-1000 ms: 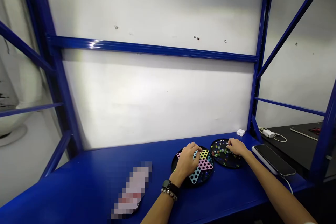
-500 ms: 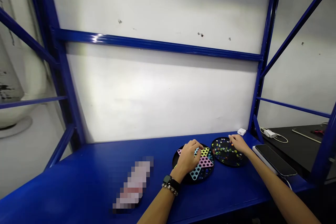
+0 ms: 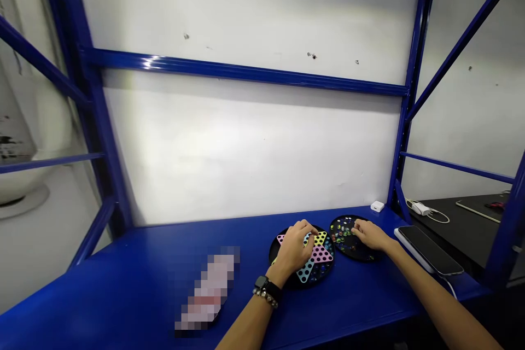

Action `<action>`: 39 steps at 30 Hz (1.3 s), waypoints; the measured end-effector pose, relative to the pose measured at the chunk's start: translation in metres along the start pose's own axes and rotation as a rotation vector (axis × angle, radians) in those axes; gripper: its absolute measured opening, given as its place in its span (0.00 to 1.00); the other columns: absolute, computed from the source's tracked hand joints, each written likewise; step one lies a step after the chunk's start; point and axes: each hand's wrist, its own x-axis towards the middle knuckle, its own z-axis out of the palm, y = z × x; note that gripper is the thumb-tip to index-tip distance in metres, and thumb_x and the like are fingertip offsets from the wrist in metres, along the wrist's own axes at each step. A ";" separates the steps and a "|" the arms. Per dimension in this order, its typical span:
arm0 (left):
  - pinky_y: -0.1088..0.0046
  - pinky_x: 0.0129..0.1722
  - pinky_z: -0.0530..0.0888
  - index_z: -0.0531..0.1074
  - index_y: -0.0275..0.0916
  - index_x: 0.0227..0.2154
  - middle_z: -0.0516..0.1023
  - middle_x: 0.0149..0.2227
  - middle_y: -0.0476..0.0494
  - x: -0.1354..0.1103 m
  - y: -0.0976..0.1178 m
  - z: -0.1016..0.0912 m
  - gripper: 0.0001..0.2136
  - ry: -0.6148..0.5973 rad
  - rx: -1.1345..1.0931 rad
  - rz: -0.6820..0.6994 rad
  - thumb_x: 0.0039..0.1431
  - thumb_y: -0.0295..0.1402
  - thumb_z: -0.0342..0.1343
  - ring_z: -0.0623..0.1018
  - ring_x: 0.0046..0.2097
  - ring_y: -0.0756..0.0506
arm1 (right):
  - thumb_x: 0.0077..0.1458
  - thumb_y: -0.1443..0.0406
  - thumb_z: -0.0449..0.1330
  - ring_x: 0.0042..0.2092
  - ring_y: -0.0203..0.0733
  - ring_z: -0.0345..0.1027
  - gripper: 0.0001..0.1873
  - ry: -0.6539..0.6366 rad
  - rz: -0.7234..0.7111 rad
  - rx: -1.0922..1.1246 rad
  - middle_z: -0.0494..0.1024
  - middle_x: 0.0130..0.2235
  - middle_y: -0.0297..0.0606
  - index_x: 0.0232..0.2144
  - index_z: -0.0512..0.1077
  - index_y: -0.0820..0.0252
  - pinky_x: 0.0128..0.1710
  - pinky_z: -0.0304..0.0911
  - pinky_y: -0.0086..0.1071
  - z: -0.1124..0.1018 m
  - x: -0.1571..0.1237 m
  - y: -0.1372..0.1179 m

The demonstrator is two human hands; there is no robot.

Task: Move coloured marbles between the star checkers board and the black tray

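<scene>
My left hand (image 3: pixel 294 249) lies over a round black Chinese checkers board (image 3: pixel 283 283) with a pastel star of holes. Its fingers arch across the star, with a gap showing between thumb and forefinger. Glass marbles (image 3: pixel 324 269) sit in the board's rim pockets. To the right is a round black tray (image 3: pixel 361 256) with many loose coloured marbles (image 3: pixel 339 236). Over that tray, my right hand (image 3: pixel 371 234) has its fingers bent down and drawn together among the marbles. Whatever its fingertips hold is hidden.
A blurred-out flat item (image 3: pixel 211 292) lies left of the board on the blue shelf (image 3: pixel 135 284). At the right are a phone (image 3: pixel 430 249) on a white block and a small white case (image 3: pixel 377 206). Blue posts and a rail (image 3: pixel 246 72) frame the white back wall.
My right hand has moved slightly left and nearer over the marble tray, uncovering less of its middle. My left hand stays nearly still over the board.
</scene>
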 end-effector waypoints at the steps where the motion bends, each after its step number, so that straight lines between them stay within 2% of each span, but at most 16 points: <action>1: 0.63 0.44 0.72 0.75 0.42 0.34 0.78 0.39 0.45 0.000 0.000 0.000 0.10 -0.001 -0.004 -0.003 0.61 0.27 0.48 0.76 0.43 0.43 | 0.60 0.56 0.54 0.27 0.37 0.61 0.12 0.014 0.025 0.217 0.66 0.25 0.32 0.30 0.65 0.57 0.28 0.54 0.31 -0.002 0.001 -0.001; 4: 0.63 0.43 0.71 0.75 0.42 0.33 0.78 0.39 0.45 0.000 0.001 0.001 0.10 -0.004 -0.009 -0.004 0.60 0.26 0.48 0.76 0.42 0.43 | 0.60 0.50 0.52 0.19 0.31 0.44 0.16 -0.009 0.127 0.895 0.56 0.21 0.24 0.35 0.66 0.56 0.19 0.44 0.27 -0.009 0.001 -0.007; 7: 0.64 0.43 0.71 0.75 0.42 0.33 0.79 0.39 0.45 0.000 0.001 0.001 0.10 -0.007 -0.011 0.000 0.60 0.26 0.48 0.77 0.43 0.43 | 0.58 0.49 0.54 0.18 0.29 0.37 0.17 -0.025 0.201 1.208 0.54 0.21 0.22 0.37 0.66 0.56 0.17 0.36 0.25 -0.010 0.006 -0.012; 9: 0.64 0.44 0.71 0.75 0.42 0.33 0.79 0.39 0.45 0.000 0.000 0.002 0.10 -0.006 -0.008 -0.003 0.60 0.26 0.48 0.77 0.43 0.43 | 0.58 0.49 0.54 0.18 0.28 0.37 0.17 0.029 0.250 1.127 0.52 0.20 0.22 0.32 0.64 0.56 0.17 0.35 0.25 -0.005 0.011 -0.012; 11: 0.64 0.44 0.71 0.74 0.42 0.33 0.79 0.39 0.45 0.000 0.000 0.002 0.10 -0.004 -0.003 -0.004 0.60 0.26 0.48 0.77 0.42 0.43 | 0.61 0.50 0.51 0.18 0.30 0.42 0.19 0.100 0.238 0.801 0.52 0.18 0.23 0.27 0.62 0.56 0.18 0.41 0.26 0.002 0.016 -0.011; 14: 0.65 0.43 0.72 0.74 0.43 0.33 0.79 0.39 0.45 -0.001 0.000 0.002 0.10 0.000 0.000 0.004 0.59 0.25 0.49 0.77 0.42 0.43 | 0.64 0.56 0.50 0.28 0.38 0.63 0.17 0.146 0.112 0.173 0.67 0.24 0.34 0.27 0.66 0.58 0.28 0.55 0.30 0.012 0.021 -0.013; 16: 0.64 0.43 0.72 0.74 0.43 0.33 0.79 0.39 0.45 -0.001 0.000 0.001 0.10 0.005 -0.005 0.007 0.59 0.25 0.49 0.77 0.42 0.43 | 0.62 0.60 0.52 0.39 0.45 0.69 0.12 0.127 0.077 -0.031 0.74 0.32 0.41 0.32 0.70 0.58 0.36 0.58 0.34 0.017 0.023 -0.015; 18: 0.63 0.43 0.72 0.74 0.43 0.33 0.79 0.39 0.45 -0.001 0.000 0.001 0.10 0.005 -0.010 0.009 0.59 0.25 0.48 0.77 0.41 0.43 | 0.60 0.62 0.56 0.43 0.49 0.70 0.07 0.088 0.096 -0.076 0.76 0.35 0.43 0.33 0.71 0.58 0.39 0.59 0.36 0.019 0.025 -0.018; 20: 0.63 0.44 0.73 0.74 0.42 0.33 0.79 0.39 0.45 -0.001 0.000 0.001 0.10 0.001 -0.019 0.010 0.60 0.26 0.47 0.77 0.42 0.43 | 0.55 0.64 0.60 0.42 0.49 0.71 0.04 0.034 0.134 -0.086 0.76 0.34 0.42 0.29 0.71 0.58 0.40 0.59 0.36 0.021 0.029 -0.019; 24: 0.63 0.44 0.72 0.74 0.42 0.34 0.78 0.39 0.45 -0.001 0.000 0.001 0.10 -0.002 -0.032 0.010 0.60 0.26 0.47 0.77 0.43 0.43 | 0.48 0.66 0.65 0.37 0.45 0.70 0.09 0.008 0.190 0.125 0.73 0.28 0.38 0.22 0.67 0.58 0.37 0.60 0.33 0.022 0.038 -0.016; 27: 0.63 0.44 0.72 0.74 0.42 0.34 0.78 0.39 0.45 -0.001 0.000 0.002 0.10 0.000 -0.033 0.009 0.60 0.25 0.47 0.76 0.43 0.43 | 0.59 0.57 0.54 0.25 0.36 0.60 0.14 0.034 0.185 0.302 0.65 0.23 0.31 0.26 0.65 0.57 0.26 0.56 0.28 0.016 0.041 -0.011; 29: 0.63 0.44 0.72 0.74 0.42 0.34 0.78 0.39 0.45 -0.001 0.001 0.002 0.10 -0.007 -0.033 0.008 0.60 0.25 0.48 0.76 0.43 0.43 | 0.64 0.54 0.43 0.20 0.32 0.50 0.18 0.062 0.203 0.562 0.59 0.21 0.27 0.29 0.63 0.56 0.19 0.49 0.26 0.009 0.041 -0.009; 32: 0.63 0.44 0.72 0.75 0.42 0.34 0.78 0.39 0.44 0.000 0.002 0.002 0.10 -0.025 -0.035 0.011 0.61 0.27 0.47 0.76 0.43 0.42 | 0.63 0.53 0.44 0.17 0.31 0.44 0.16 0.124 0.249 0.960 0.59 0.22 0.26 0.30 0.61 0.55 0.15 0.42 0.25 0.002 0.040 -0.008; 34: 0.62 0.44 0.72 0.74 0.41 0.34 0.78 0.39 0.43 -0.001 0.002 0.003 0.11 -0.030 -0.036 0.013 0.61 0.27 0.47 0.76 0.43 0.42 | 0.63 0.52 0.45 0.18 0.31 0.47 0.17 0.165 0.259 0.825 0.60 0.22 0.28 0.28 0.59 0.54 0.16 0.43 0.25 0.003 0.039 -0.008; 36: 0.62 0.44 0.72 0.74 0.42 0.34 0.78 0.39 0.43 -0.001 0.001 0.003 0.10 -0.028 -0.037 0.015 0.61 0.27 0.47 0.76 0.43 0.42 | 0.64 0.52 0.45 0.20 0.34 0.53 0.19 0.175 0.240 0.506 0.62 0.22 0.30 0.25 0.59 0.55 0.19 0.49 0.27 0.007 0.038 -0.009; 39: 0.64 0.44 0.73 0.75 0.42 0.33 0.78 0.39 0.44 -0.001 0.000 0.003 0.10 -0.025 -0.038 0.020 0.61 0.27 0.47 0.76 0.43 0.43 | 0.64 0.57 0.50 0.32 0.42 0.67 0.18 0.132 0.182 0.181 0.70 0.26 0.38 0.24 0.63 0.57 0.31 0.58 0.32 0.016 0.037 -0.016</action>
